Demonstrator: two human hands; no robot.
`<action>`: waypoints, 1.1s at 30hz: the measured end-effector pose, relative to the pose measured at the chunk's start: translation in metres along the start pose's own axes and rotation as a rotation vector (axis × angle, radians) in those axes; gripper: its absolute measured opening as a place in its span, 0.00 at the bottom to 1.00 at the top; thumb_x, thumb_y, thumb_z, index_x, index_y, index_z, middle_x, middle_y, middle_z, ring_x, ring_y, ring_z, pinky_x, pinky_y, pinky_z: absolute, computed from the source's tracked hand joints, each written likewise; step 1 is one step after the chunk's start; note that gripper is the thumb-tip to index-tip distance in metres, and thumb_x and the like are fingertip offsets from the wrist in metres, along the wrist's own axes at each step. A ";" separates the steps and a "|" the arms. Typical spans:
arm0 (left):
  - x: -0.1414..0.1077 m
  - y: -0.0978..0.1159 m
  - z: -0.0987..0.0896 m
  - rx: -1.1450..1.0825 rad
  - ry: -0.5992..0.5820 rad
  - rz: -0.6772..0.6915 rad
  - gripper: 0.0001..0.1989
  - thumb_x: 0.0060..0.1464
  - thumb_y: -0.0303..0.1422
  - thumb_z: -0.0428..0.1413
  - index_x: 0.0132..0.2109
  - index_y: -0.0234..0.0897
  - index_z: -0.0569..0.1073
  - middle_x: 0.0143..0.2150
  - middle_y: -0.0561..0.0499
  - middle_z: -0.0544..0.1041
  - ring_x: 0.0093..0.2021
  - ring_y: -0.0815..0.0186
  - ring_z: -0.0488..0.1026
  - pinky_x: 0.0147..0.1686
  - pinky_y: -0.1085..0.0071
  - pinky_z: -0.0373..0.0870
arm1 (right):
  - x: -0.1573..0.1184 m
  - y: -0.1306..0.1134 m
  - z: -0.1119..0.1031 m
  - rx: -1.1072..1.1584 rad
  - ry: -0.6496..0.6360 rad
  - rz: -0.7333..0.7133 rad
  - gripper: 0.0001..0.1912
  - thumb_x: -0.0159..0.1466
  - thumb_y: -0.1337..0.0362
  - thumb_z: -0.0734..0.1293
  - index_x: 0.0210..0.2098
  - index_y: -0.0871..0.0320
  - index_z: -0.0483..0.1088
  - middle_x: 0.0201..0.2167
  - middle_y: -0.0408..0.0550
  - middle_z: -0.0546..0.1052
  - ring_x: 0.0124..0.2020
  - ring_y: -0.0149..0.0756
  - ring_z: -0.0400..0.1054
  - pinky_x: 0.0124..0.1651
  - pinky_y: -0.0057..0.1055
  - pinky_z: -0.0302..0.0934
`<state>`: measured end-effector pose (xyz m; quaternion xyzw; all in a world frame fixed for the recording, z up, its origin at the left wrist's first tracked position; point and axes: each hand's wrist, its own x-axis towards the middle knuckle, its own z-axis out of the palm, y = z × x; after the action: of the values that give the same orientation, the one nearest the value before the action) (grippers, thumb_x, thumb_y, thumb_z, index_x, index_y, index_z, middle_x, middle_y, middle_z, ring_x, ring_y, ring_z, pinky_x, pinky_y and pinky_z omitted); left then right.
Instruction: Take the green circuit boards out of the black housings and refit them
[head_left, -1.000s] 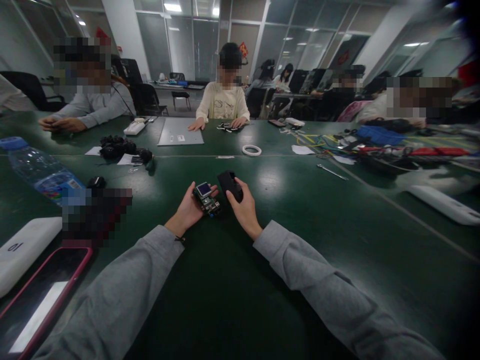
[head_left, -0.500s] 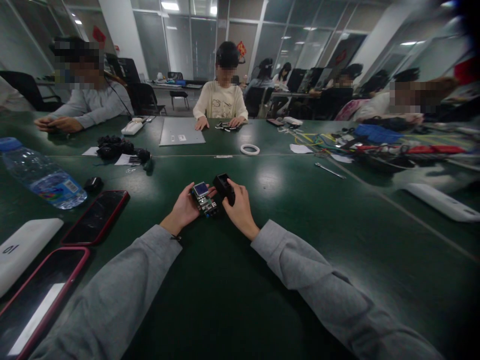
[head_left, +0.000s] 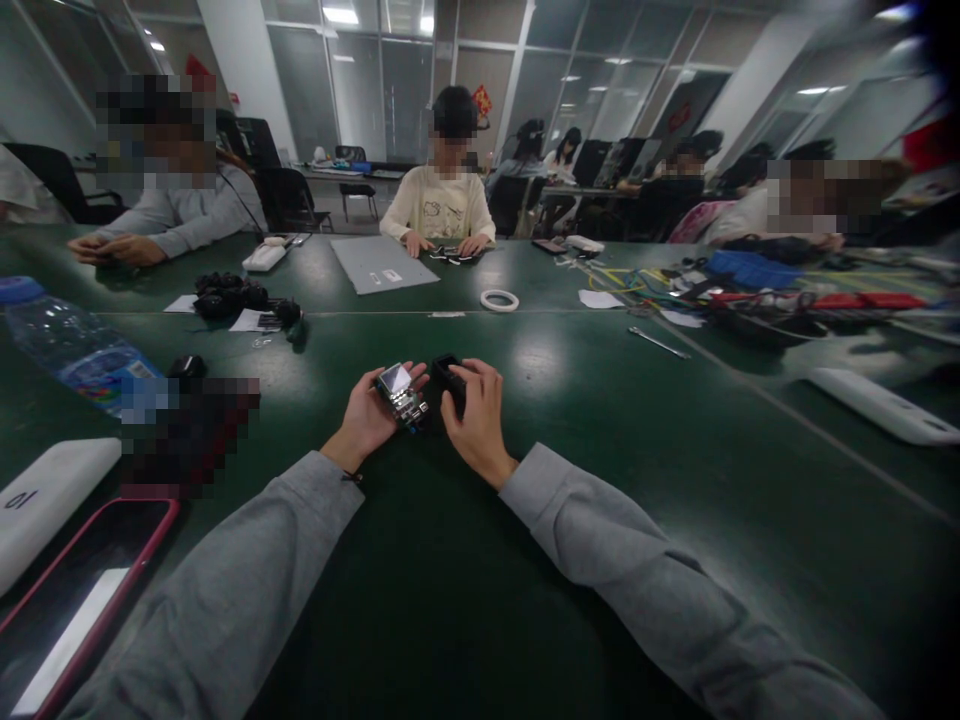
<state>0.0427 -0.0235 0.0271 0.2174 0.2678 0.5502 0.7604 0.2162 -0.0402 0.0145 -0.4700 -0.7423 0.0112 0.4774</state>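
Observation:
A small circuit board with a screen [head_left: 405,398] rests in the palm of my left hand [head_left: 367,415], its face turned up and its screen shining pale. The thumb lies along its near-left edge, and fingertips show past its far side. My right hand [head_left: 478,420] grips a black open-topped case [head_left: 447,372] between thumb and fingers, just right of the board. Board and case are apart. The fingers hide part of the case, and its underside is out of sight.
Left of my arms are a water bottle [head_left: 82,345], a white power bank [head_left: 52,495] and a red-edged phone [head_left: 90,590]. Ahead lie a white tape ring [head_left: 499,293], a wrench [head_left: 658,342] and a grey panel [head_left: 371,270]. Tangled cables [head_left: 637,275] lie farther right. Several people sit around.
The board in my left hand has tilted, and its screen now catches the light. My right fingers have shifted on the case. Across the table, the grey panel has turned and slid right.

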 end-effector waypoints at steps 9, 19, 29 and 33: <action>-0.005 0.000 0.004 0.035 -0.063 0.037 0.24 0.57 0.39 0.46 0.56 0.32 0.69 0.56 0.41 0.73 0.56 0.54 0.69 0.56 0.53 0.65 | -0.007 -0.018 0.022 0.054 -0.299 -0.183 0.36 0.62 0.52 0.67 0.62 0.62 0.49 0.53 0.60 0.63 0.56 0.50 0.59 0.56 0.48 0.61; 0.012 0.006 -0.015 0.319 0.071 0.231 0.17 0.55 0.42 0.54 0.45 0.34 0.75 0.45 0.44 0.78 0.46 0.61 0.74 0.49 0.66 0.67 | -0.004 -0.018 0.026 -0.005 -0.292 -0.122 0.24 0.66 0.63 0.61 0.60 0.61 0.53 0.48 0.57 0.68 0.50 0.47 0.64 0.50 0.46 0.65; 0.009 0.009 -0.021 0.668 0.254 0.591 0.14 0.55 0.42 0.55 0.34 0.35 0.78 0.35 0.48 0.77 0.39 0.64 0.72 0.45 0.70 0.63 | -0.002 -0.020 0.022 -0.026 -0.339 -0.143 0.18 0.64 0.68 0.63 0.54 0.59 0.61 0.46 0.54 0.69 0.47 0.46 0.64 0.48 0.45 0.63; 0.009 0.010 -0.021 0.678 0.271 0.594 0.13 0.55 0.40 0.56 0.33 0.35 0.78 0.34 0.48 0.76 0.38 0.64 0.71 0.44 0.70 0.62 | -0.002 -0.018 0.025 -0.006 -0.361 -0.152 0.18 0.64 0.68 0.64 0.53 0.59 0.61 0.46 0.54 0.68 0.47 0.45 0.63 0.48 0.44 0.63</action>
<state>0.0248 -0.0113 0.0159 0.4468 0.4556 0.6490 0.4143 0.1861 -0.0408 0.0076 -0.4047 -0.8491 0.0569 0.3347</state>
